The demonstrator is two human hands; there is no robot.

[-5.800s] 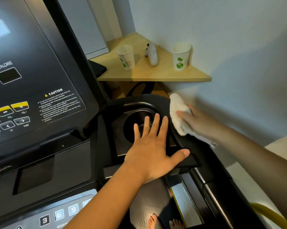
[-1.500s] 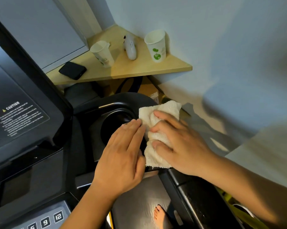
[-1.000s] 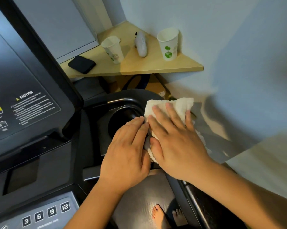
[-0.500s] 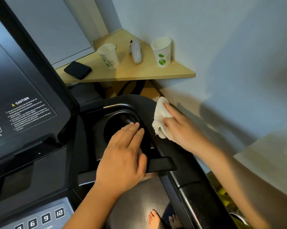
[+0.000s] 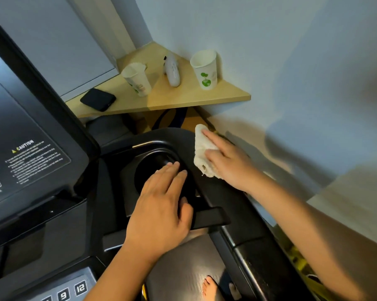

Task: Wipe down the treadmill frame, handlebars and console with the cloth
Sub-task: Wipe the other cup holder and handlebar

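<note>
- While the left hand (image 5: 159, 207) lies flat, palm down, over the round cup-holder recess (image 5: 155, 168) of the treadmill, its fingers (image 5: 172, 170) are stretched out and held close together, gripping nothing; the thumb rests against the black crossbar (image 5: 209, 216) just beside it.
- The right hand (image 5: 228, 164) presses the white cloth (image 5: 202, 151) against the curved outer edge of the black frame (image 5: 172, 135), to the right of the recess; its fingers lie extended and side by side on top of the cloth, pinning it flat to the frame rather than bunching it.
- The cloth is crumpled, with one end poking out past the fingertips toward the wall and the other end showing under the heel of the hand.
- The two hands are near each other but do not touch.
- To the left stands the dark console (image 5: 29, 153), tilted, with a "CAUTION" label on it; number keys reading 9 and 12 show at the lower edge (image 5: 72, 291).
- Behind the treadmill, a wooden corner shelf (image 5: 226, 94) carries two paper cups: the left cup (image 5: 137, 79) leans a little, the right cup (image 5: 204, 69) stands upright by the wall.
- Between the cups lies a white handheld device (image 5: 172, 71), and a black flat case (image 5: 98, 99) rests near the shelf's left end.
- A bare foot (image 5: 210, 288) shows on the grey belt (image 5: 183, 263) below.
</note>
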